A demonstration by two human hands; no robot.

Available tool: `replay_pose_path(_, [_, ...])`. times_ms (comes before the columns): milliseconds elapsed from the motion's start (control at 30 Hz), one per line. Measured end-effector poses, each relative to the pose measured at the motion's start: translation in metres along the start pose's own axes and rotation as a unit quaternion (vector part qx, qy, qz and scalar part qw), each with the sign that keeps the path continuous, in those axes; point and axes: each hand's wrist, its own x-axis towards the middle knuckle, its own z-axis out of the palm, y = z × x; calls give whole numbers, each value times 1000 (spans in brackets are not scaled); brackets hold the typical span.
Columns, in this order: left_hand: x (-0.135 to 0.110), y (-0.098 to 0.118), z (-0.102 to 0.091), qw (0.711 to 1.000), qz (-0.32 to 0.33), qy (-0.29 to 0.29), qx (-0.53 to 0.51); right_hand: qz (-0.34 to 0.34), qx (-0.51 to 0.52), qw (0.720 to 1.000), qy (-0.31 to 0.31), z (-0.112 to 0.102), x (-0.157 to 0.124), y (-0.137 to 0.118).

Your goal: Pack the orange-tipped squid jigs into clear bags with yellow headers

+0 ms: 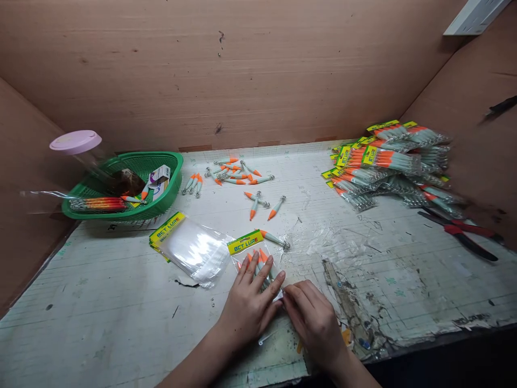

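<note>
A clear plastic bag (245,244) with a yellow BCT LURE header lies at the front middle of the table, with several orange and pale-green squid jigs inside. My left hand (252,302) rests on it, fingers spread flat over the jigs. At the bag's lower right end, my right hand (313,318) is closed in a pinch on its edge; the fingertips are partly hidden. One loose squid jig (274,240) touches the table just beyond the bag's header. To the left lies a stack of flat BCT LURE bags (194,248).
Loose jigs (234,172) are scattered toward the back wall. A green basket (161,210) at the left holds jigs, boxes and a pink-lidded container (76,141). Filled bags (383,161) are piled at the right, near red-handled pliers (464,231). The table's front edge is worn.
</note>
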Motion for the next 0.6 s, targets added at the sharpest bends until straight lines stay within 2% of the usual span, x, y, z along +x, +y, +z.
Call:
replay_pose_path(133, [0,-6,-10,997,-34,-59,-30,-29,-3,999,-35,-2,6,6])
replay_pose_path(233, [0,-10,-14,995,-36,-79,-53,-65,-6,996,-66,-4,12,10])
replay_pose_path(433, [-1,-11,-10,994,-49,-63,-76,-82,-5,993,-85,-4,18,11])
replay_pose_path(600, [-2,-10,-7,991,-61,-60,-99,-76,-3,995,-71,0,17,11])
